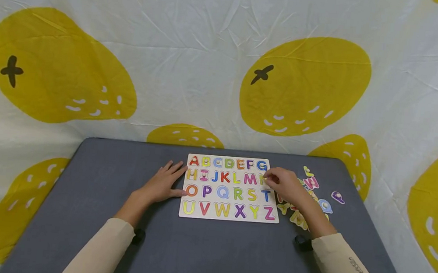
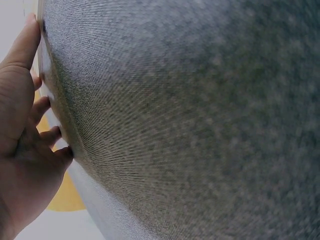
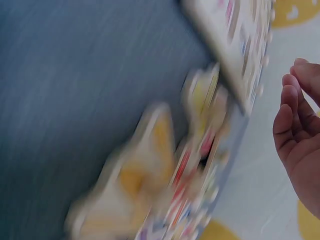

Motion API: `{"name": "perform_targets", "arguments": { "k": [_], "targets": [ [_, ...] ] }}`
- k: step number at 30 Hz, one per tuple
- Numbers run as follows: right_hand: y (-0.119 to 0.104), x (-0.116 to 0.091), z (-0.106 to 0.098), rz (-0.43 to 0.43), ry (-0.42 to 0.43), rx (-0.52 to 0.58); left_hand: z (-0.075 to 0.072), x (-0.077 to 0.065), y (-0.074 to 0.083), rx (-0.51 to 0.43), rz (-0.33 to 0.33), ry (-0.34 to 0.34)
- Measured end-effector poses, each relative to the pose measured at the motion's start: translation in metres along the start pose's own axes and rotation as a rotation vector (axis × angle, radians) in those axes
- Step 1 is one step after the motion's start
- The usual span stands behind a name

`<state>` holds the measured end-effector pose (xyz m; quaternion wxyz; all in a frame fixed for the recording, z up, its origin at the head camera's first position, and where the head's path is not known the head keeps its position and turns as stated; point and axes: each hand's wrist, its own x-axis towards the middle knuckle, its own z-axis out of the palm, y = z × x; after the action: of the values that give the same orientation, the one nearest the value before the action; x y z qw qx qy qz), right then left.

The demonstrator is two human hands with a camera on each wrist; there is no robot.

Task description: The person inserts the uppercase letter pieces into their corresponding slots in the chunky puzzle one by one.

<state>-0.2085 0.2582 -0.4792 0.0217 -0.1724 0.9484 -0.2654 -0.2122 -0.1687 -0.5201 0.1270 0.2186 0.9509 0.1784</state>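
A pale alphabet puzzle board (image 1: 219, 218) lies on the dark table, its rows of coloured letters running A to Z. Small knobs show on several top-row letters, such as the red A (image 1: 194, 160). My left hand (image 1: 164, 182) rests at the board's left edge, fingers spread and extended; the left wrist view shows its fingertips along that edge. Over the right edge, near the N, is my right hand (image 1: 284, 185). Its thumb and fingertips come together in the right wrist view; whether a small piece is between them cannot be made out.
Loose letter pieces lie heaped right of the board, partly under my right forearm, including a yellow piece (image 1: 299, 220) and a pink W (image 1: 311, 182). A purple piece (image 1: 337, 197) sits apart, farther right. Behind the table (image 1: 122, 158) hangs a white cloth (image 1: 194, 64) with yellow fruit shapes.
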Motion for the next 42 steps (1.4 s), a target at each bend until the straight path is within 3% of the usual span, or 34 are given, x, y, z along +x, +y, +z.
{"name": "perform_targets", "arguments": {
  "k": [13,23,28,33,42],
  "targets": [
    [0.067,-0.045,-0.043,0.073,0.049,-0.074,0.000,0.001,0.000,-0.003,0.018,0.001],
    [0.092,-0.067,-0.061,0.151,0.042,-0.099,0.002,0.002,-0.004,0.005,0.002,-0.005],
    [0.102,-0.084,-0.068,0.186,0.017,-0.097,0.003,0.002,-0.004,-0.007,0.009,-0.006],
    [0.109,-0.104,-0.072,0.136,-0.007,-0.138,0.002,0.002,-0.003,-0.011,0.010,-0.003],
    [0.111,-0.138,-0.075,0.093,-0.169,-0.048,0.003,0.002,-0.006,-0.008,0.013,0.008]
  ]
}}
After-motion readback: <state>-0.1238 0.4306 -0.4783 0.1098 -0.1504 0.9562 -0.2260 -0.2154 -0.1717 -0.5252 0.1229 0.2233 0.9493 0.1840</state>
